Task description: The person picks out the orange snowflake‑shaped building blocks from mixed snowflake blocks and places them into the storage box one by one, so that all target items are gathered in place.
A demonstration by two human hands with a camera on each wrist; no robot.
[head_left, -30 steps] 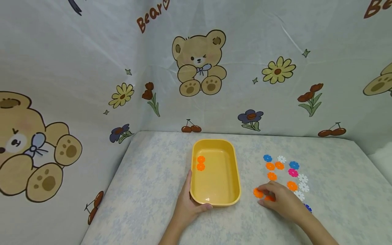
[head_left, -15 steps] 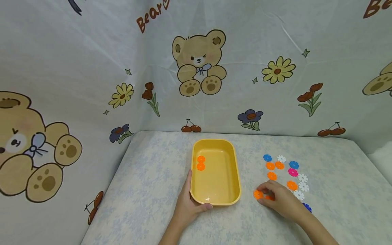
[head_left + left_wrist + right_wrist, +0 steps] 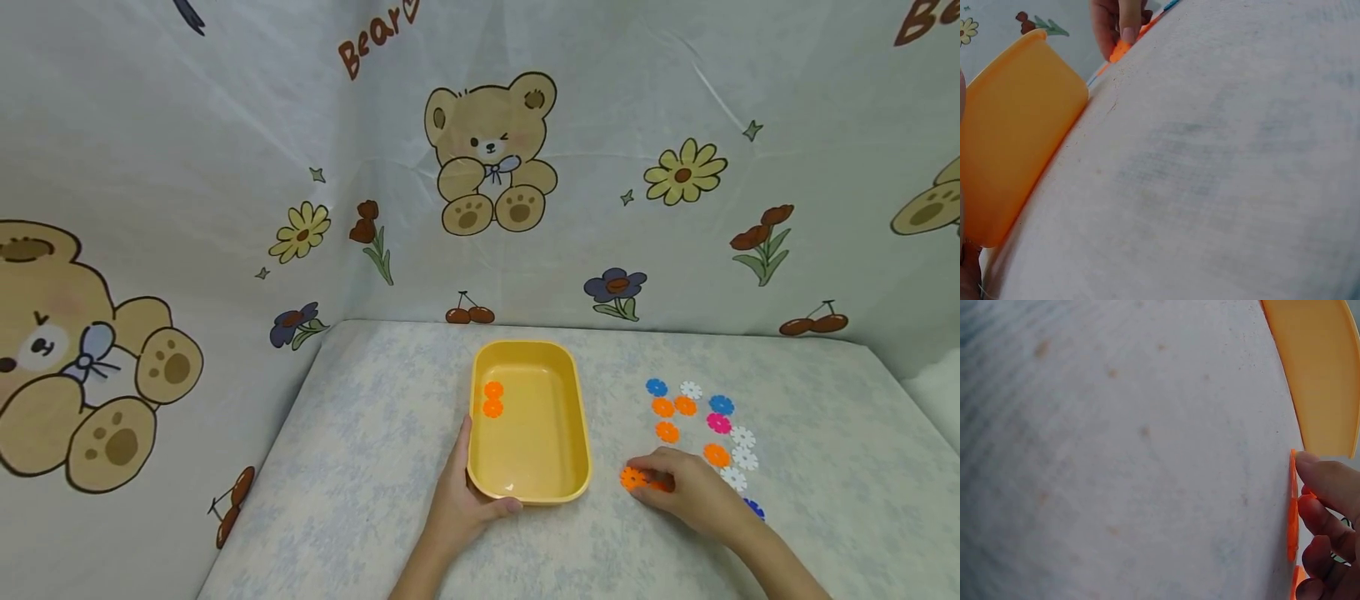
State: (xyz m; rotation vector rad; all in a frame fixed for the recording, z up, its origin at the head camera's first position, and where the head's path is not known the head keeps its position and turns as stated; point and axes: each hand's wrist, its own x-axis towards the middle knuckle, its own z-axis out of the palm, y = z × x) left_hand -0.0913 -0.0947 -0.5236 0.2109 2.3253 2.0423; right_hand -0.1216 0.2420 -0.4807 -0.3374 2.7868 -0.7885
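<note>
My left hand (image 3: 461, 500) grips the near left corner of a yellow plastic tray (image 3: 536, 493), fingers along its left side and thumb by the front edge. Two orange flower-shaped plastic discs (image 3: 492, 408) lie inside at the left. To the tray's right, my right hand (image 3: 693, 493) pinches an orange flower-shaped disc (image 3: 632, 477) at the tabletop between thumb and fingers. Another orange disc is partly covered by the fingers. In the right wrist view, the thumb and fingertips meet orange discs (image 3: 1293, 531), seen edge-on. The left wrist view shows orange (image 3: 1120, 51) below the right fingertips.
Beyond and beside the right hand lie more discs: orange (image 3: 667, 432), light blue (image 3: 721, 405), pink (image 3: 718, 423), white (image 3: 745, 457) and dark blue (image 3: 756, 508). A bear-print cloth (image 3: 570, 250) hangs behind the pale patterned table (image 3: 360, 433).
The right fingers shift slightly over the orange discs, and the leftmost disc tilts a little. My left hand and the tray stay in place.
</note>
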